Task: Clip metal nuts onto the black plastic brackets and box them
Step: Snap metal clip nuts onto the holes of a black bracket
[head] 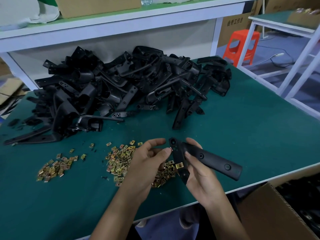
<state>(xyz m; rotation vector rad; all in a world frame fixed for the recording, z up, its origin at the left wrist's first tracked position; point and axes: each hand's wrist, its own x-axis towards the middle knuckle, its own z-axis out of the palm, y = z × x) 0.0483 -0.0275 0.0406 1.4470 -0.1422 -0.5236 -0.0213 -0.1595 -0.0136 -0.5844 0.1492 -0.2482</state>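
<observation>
My right hand (199,172) grips a black plastic bracket (214,160) above the green table's near edge. One brass-coloured nut (179,165) sits clipped on the bracket's lower arm. My left hand (147,161) is just left of the bracket, its thumb and fingertips pinching a small metal nut (171,149) against the bracket's upper arm. Under my left hand lies a heap of loose nuts (121,160). A smaller heap of nuts (55,168) lies further left. A big pile of black brackets (121,84) fills the far side of the table.
An open cardboard box (270,217) stands below the table's near right corner, dark parts inside it. A white shelf (121,16) runs above the bracket pile. An orange stool (242,45) and a white frame table (294,32) stand to the right.
</observation>
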